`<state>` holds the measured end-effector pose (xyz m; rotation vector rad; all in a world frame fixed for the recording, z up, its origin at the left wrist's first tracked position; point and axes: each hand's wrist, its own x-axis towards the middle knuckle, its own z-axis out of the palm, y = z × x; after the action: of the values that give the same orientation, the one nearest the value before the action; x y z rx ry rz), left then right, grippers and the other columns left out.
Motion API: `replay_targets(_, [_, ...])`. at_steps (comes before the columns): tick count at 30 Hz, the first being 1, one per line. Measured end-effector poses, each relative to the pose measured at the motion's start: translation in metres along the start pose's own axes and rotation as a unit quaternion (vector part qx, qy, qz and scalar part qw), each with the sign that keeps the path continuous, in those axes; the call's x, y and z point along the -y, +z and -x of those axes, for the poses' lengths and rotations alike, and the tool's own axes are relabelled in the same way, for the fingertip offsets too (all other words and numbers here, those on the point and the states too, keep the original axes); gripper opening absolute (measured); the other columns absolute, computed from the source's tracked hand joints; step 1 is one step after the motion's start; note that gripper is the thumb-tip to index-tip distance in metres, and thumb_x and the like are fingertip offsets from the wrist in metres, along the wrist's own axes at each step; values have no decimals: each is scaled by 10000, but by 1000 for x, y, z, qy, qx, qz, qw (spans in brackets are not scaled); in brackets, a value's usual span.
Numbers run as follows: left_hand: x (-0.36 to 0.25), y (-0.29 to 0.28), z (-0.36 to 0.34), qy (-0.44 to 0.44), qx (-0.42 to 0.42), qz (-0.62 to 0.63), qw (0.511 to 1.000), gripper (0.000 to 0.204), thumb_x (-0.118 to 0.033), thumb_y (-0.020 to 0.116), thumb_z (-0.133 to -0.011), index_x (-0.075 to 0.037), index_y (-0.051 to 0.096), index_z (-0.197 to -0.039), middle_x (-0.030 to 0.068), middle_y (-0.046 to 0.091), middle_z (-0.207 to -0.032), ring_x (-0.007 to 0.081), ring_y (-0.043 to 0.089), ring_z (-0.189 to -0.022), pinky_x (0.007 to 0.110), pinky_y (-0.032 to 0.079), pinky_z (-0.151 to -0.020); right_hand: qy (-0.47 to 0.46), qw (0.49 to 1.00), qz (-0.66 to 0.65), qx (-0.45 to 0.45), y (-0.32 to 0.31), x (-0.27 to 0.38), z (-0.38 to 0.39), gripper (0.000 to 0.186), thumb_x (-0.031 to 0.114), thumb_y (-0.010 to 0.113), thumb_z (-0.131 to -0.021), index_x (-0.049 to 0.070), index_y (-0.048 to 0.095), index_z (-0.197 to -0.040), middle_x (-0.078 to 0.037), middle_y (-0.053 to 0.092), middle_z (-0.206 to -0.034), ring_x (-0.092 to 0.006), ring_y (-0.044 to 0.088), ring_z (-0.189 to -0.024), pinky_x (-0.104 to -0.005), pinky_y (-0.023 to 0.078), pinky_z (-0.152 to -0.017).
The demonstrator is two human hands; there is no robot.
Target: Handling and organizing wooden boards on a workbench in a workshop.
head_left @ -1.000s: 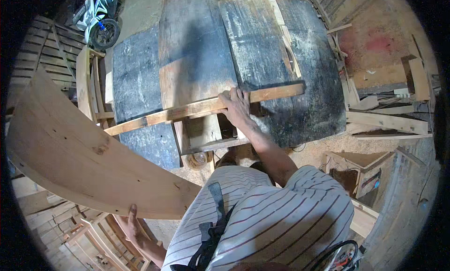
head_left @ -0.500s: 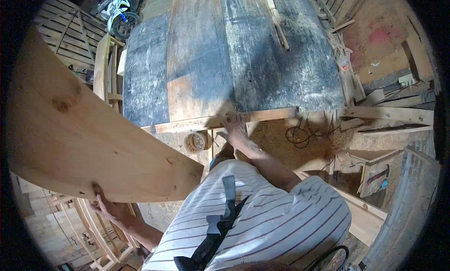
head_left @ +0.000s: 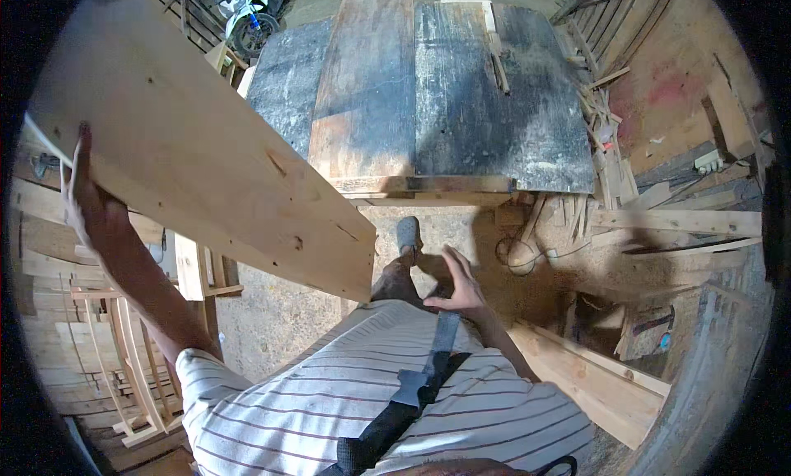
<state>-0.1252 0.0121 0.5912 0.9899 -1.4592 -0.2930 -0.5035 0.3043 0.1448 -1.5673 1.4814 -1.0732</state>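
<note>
A wide, pale wooden board (head_left: 222, 163) with dark knots slants across the left side, its lower end close to my waist. My left hand (head_left: 86, 196) grips the board's outer edge far up at the left, and the board partly hides its fingers. In front of my body, my right hand (head_left: 460, 286) is held with thumb and fingers apart and nothing in it. That hand is to the right of the board's lower end and does not touch it. Beyond it stands a worktable (head_left: 461, 105) with a dark, worn top and a brown plank strip (head_left: 362, 89).
Thin wood strips (head_left: 496, 51) lie on the tabletop. Scrap wood (head_left: 610, 146) is heaped along its right side. A long timber piece (head_left: 585, 377) lies at the lower right, and wooden frames (head_left: 132, 361) stand at the lower left. A motorcycle (head_left: 251, 23) is parked at the back.
My right hand has left the table's near edge and come back towards my body. My left hand is higher on the board's edge, and the board's lower end has shifted slightly right.
</note>
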Motion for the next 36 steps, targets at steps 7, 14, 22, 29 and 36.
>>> replay_targets(7, [38,58,-77,-209,28,170,963,584,-206,705,-914,46,517,-1406,218,534,-1419,366,522,-1290,529,411,-1119,81,996,-12,-20,-66,-25,8,1054,342,780,-780,66,195,-1613,-204,265,-1626,-331,245,-1519,-457,239,-1227])
replay_targets(14, [222,160,-39,-390,-66,298,869,350,35,611,-826,9,574,-1173,150,579,-1017,292,581,-921,487,505,-792,-27,912,-140,-384,-179,-70,-41,354,309,577,-1024,93,545,-1303,-185,593,-1323,-318,547,-1293,-504,388,-1148])
replay_targets(22, [295,292,101,-490,-257,180,813,487,58,514,-840,81,377,-1306,251,504,-1202,341,602,-1028,553,550,-805,248,793,400,-388,-280,-186,-55,344,277,592,-1016,5,587,-1227,-141,649,-1135,-294,598,-1061,-422,444,-993])
replay_targets(29, [315,355,137,-487,-90,-300,815,774,-161,716,-793,162,298,-1358,369,443,-1377,498,574,-1197,570,433,-1063,135,855,-108,-489,-292,-210,-127,528,190,694,-977,-4,468,-1413,-96,577,-1331,-235,531,-1220,-365,430,-1077])
replay_targets(36, [358,364,105,-91,386,-302,867,631,-423,616,-945,27,525,-1377,243,536,-1427,372,486,-1355,546,280,-1171,304,826,-31,-473,-283,-143,-200,627,352,711,-967,-10,491,-1429,-107,621,-1254,-231,600,-1075,-363,493,-896])
